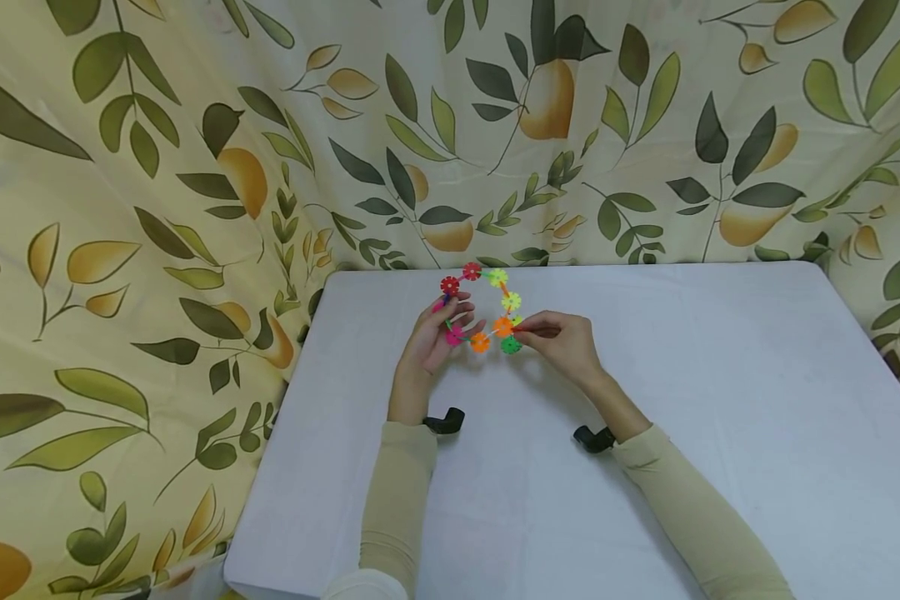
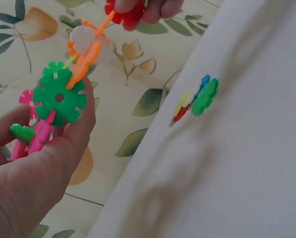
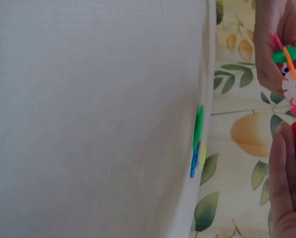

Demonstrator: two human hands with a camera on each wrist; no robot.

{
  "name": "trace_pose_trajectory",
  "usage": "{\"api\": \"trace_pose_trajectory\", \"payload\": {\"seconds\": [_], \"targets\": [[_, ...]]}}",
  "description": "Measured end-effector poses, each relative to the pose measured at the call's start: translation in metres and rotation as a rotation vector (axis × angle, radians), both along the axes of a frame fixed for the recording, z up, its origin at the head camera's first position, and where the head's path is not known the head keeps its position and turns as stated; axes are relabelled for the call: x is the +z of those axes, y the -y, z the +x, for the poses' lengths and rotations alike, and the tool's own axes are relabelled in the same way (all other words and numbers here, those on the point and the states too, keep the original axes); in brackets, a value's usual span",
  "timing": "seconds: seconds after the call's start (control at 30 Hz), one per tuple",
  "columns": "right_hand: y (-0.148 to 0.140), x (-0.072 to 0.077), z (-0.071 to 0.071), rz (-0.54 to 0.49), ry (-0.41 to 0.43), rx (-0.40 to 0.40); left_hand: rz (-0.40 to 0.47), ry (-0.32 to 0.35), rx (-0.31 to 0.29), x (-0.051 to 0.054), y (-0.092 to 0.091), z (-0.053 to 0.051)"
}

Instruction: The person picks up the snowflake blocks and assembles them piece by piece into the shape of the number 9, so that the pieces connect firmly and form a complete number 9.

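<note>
A ring of colourful notched plastic discs (image 1: 480, 342), slotted edge to edge, is held up above the table. My left hand (image 1: 435, 336) holds its left side, with a pink piece (image 2: 40, 135) between thumb and fingers and a green disc (image 2: 60, 97) standing over them. With thumb and fingertips, my right hand (image 1: 566, 343) pinches a red disc (image 2: 125, 11) at the ring's right side, against an orange piece (image 2: 86, 64). A white disc (image 3: 294, 87) lies between the two hands along the chain. Part of the red disc is hidden by the right fingers.
Loose discs, among them a green one (image 2: 206, 97) and a blue one (image 3: 193, 163), lie near the far edge of the white-covered table (image 1: 720, 400). A leaf-and-fruit patterned curtain (image 1: 495, 150) hangs behind and to the left. Black straps (image 1: 445, 421) sit at both wrists.
</note>
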State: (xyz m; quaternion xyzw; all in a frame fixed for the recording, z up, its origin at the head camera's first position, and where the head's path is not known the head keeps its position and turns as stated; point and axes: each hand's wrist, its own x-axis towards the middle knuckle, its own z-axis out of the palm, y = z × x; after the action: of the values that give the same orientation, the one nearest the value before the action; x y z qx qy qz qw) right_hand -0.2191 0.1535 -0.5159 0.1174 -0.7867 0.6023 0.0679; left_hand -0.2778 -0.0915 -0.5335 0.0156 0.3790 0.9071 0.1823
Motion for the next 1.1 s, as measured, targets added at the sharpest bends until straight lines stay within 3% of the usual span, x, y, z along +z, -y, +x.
{"api": "trace_pose_trajectory", "payload": {"seconds": [0.07,0.17,0.3,0.37,0.47,0.63,0.73,0.9,1.1], "targets": [[0.001,0.000,0.001,-0.001,-0.001,-0.012,-0.012,-0.004,0.007,0.001,-0.003,0.000],[0.000,-0.013,-0.004,-0.019,-0.011,-0.015,-0.026,0.005,0.041,0.002,-0.006,0.002],[0.001,-0.018,-0.005,-0.029,-0.024,-0.017,-0.102,0.050,0.183,0.002,-0.015,0.002],[0.002,-0.019,-0.005,-0.024,-0.024,-0.018,-0.199,0.067,0.275,-0.001,-0.020,0.002],[0.003,-0.018,-0.005,-0.005,-0.010,-0.025,-0.496,0.046,0.349,-0.007,-0.026,0.003],[0.004,-0.019,-0.007,0.014,0.056,-0.021,-1.140,-0.123,0.296,-0.017,-0.023,0.008],[0.004,-0.019,-0.009,0.087,0.084,-0.004,-1.411,-0.211,0.229,-0.018,-0.016,0.011],[0.005,-0.018,-0.013,0.219,0.120,0.054,-1.673,-0.251,0.133,-0.010,-0.004,0.015],[0.006,-0.019,-0.017,0.220,0.167,0.070,-1.827,-0.260,0.081,0.003,0.002,0.017]]}}
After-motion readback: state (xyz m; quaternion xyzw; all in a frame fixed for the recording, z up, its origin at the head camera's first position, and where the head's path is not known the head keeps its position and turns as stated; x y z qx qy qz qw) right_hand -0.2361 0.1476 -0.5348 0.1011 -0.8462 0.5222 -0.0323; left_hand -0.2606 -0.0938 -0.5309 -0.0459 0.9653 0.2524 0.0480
